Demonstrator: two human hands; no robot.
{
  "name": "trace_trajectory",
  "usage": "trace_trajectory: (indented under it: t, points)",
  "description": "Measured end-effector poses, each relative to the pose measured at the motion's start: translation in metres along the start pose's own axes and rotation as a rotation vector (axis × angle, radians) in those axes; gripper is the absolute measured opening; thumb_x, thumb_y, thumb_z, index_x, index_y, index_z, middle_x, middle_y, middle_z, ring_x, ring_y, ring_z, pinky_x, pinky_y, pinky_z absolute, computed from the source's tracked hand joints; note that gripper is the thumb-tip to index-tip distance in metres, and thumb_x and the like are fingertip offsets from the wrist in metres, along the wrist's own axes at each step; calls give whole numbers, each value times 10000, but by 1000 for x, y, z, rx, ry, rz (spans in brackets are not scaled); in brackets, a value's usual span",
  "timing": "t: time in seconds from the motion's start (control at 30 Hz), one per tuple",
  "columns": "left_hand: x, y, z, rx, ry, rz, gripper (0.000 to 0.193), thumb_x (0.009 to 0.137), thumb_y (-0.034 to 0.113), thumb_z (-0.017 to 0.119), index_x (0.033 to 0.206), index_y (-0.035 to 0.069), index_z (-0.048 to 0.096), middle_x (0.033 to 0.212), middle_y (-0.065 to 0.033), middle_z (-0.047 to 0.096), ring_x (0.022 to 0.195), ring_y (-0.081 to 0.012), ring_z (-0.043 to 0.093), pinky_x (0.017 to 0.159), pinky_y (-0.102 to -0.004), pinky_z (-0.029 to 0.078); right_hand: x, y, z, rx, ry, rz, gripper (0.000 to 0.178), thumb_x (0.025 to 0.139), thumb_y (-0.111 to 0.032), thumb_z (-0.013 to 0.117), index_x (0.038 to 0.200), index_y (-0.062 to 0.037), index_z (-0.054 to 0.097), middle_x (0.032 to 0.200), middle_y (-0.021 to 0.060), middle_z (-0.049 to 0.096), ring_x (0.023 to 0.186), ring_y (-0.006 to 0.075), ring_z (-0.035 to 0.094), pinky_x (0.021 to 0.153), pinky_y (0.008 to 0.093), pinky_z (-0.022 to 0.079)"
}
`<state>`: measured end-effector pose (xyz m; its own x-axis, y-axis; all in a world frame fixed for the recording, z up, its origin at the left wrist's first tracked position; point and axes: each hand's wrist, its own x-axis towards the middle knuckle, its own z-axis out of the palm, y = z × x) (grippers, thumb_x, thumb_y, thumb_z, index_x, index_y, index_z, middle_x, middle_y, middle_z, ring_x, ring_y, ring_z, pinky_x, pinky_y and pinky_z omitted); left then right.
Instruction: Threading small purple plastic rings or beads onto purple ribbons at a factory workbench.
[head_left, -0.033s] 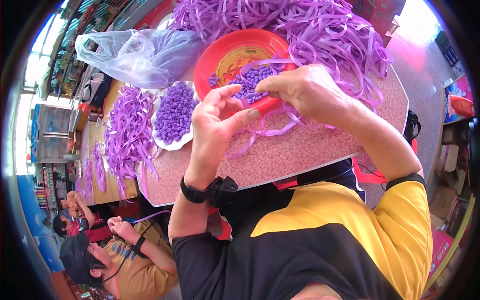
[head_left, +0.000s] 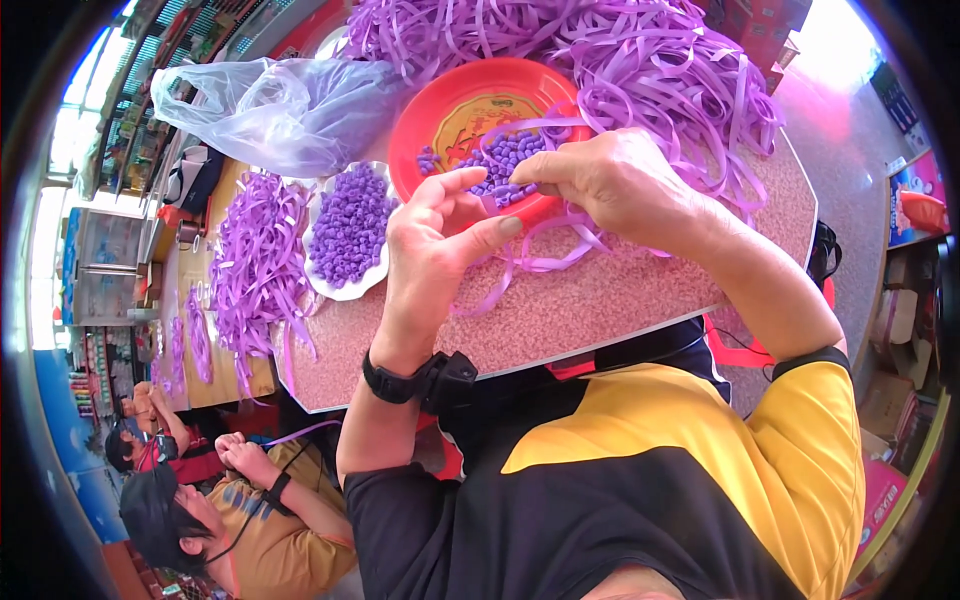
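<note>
My left hand (head_left: 428, 228) is at the near left of a red basin (head_left: 410, 125), its thumb and forefinger apart. A short purple strip (head_left: 490, 205) shows between them; whether the curled fingers grip it is hidden. Over the basin's right side my right hand (head_left: 608, 182) is closed in a pinch with the fingertips turned down. What it pinches is too small to make out. Small purple beads (head_left: 510, 155) lie in the basin below both hands. Loops of purple ribbon (head_left: 550, 264) trail on the pink speckled table (head_left: 600, 305) under my right hand.
A white scalloped dish (head_left: 352, 292) heaped with purple beads stands left of the basin. Beyond lie a clear plastic bag (head_left: 270, 115) and a large ribbon heap (head_left: 670, 85). More ribbon (head_left: 255, 255) hangs at the left edge. A co-worker (head_left: 250, 520) sits lower left.
My left hand has shifted very slightly to the right, thumb and forefinger still apart. My right hand and the things on the table look the same.
</note>
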<state>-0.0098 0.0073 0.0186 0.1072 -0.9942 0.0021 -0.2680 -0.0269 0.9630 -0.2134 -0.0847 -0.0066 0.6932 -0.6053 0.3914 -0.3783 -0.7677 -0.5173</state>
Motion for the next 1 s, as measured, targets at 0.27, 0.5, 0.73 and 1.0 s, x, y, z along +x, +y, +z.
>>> trace_trajectory:
  t: [0.27,0.5,0.73,1.0]
  points:
    - [11,-3,21,-130,-43,104,501,782,17,803,1221,-49,570,935,-53,684,842,-91,640,742,-227,527,0,-3,-1,-9,39,-39,250,831,-104,680,1078,-127,714,830,155,700,731,326,688,629,411,526]
    - [14,-7,23,-236,-51,-26,417,800,-21,777,1164,-60,576,874,-22,677,763,-58,627,681,-189,512,-2,-1,-3,-143,50,-114,266,791,-88,661,1043,-149,715,735,97,657,684,295,669,587,417,498]
    - [16,-13,13,-122,-94,4,342,821,3,769,1126,-53,623,864,-30,702,792,-69,652,732,-192,514,-2,-4,-3,-280,42,-207,272,777,-79,649,1034,-156,695,684,57,594,675,268,652,561,418,477]
    - [9,-10,8,-144,0,12,114,842,81,775,899,11,705,670,70,546,622,-8,476,558,-179,373,-2,-2,-2,-241,61,-256,301,768,-48,635,1046,-146,698,689,64,596,666,269,642,556,405,481]
